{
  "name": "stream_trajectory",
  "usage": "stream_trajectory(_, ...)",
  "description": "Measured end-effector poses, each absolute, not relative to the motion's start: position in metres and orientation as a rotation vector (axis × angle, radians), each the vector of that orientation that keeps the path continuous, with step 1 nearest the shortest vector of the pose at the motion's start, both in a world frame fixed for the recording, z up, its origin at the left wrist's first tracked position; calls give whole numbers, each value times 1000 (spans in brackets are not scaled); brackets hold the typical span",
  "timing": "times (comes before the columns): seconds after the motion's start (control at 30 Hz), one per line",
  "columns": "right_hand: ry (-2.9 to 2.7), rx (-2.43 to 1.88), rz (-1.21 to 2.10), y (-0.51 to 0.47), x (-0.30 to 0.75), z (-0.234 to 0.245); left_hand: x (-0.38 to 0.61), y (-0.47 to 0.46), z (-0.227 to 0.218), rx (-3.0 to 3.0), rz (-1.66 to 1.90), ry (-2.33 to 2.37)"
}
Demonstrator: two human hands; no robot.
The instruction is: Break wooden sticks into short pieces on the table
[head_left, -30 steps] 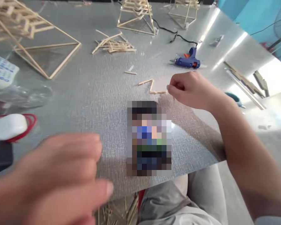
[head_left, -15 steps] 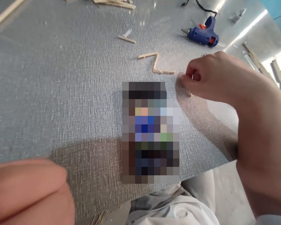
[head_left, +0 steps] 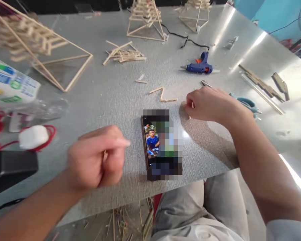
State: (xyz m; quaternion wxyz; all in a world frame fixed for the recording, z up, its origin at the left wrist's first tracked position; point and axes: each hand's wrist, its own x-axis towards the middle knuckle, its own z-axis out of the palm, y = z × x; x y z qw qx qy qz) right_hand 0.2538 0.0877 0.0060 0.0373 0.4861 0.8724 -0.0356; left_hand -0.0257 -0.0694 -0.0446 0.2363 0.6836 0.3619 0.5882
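Note:
A phone (head_left: 152, 140) with a lit screen lies flat on the grey table (head_left: 102, 93) near the front edge. Just left of it is my left hand (head_left: 97, 160), blurred, fingers curled and the index finger stretched toward the phone; nothing shows in it. My right hand (head_left: 208, 103) rests on the table right of the phone, fingers pinched together on what looks like a short wooden stick (head_left: 189, 116) poking out beneath them. A zigzag of glued sticks (head_left: 163, 93) lies just left of that hand.
A blue glue gun (head_left: 199, 67) and its black cord lie behind; teal scissors (head_left: 247, 103) sit by my right wrist. A loose stick pile (head_left: 122, 53), stick pyramid frames (head_left: 52, 63) (head_left: 145, 20), wooden strips (head_left: 261, 85), a printed plastic pack (head_left: 12, 83), a white object on red cord (head_left: 32, 136).
The view dipped toward the table and came back up. My left hand rose from the lower left corner to beside the phone. My right hand slid slightly back from the zigzag.

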Motion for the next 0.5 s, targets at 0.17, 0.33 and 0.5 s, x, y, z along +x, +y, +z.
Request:
stream_trajectory(0.17,2589,1499,-83,86,254,15,-17,-54,-40,2324,1591,1031)
stream_trajectory(0.33,2971,1484,-326,78,243,20,-9,-57,-47,2207,1505,1117)
stream_trajectory(0.5,3486,672,-1355,55,219,7,-7,-58,-43,2129,1424,1276)
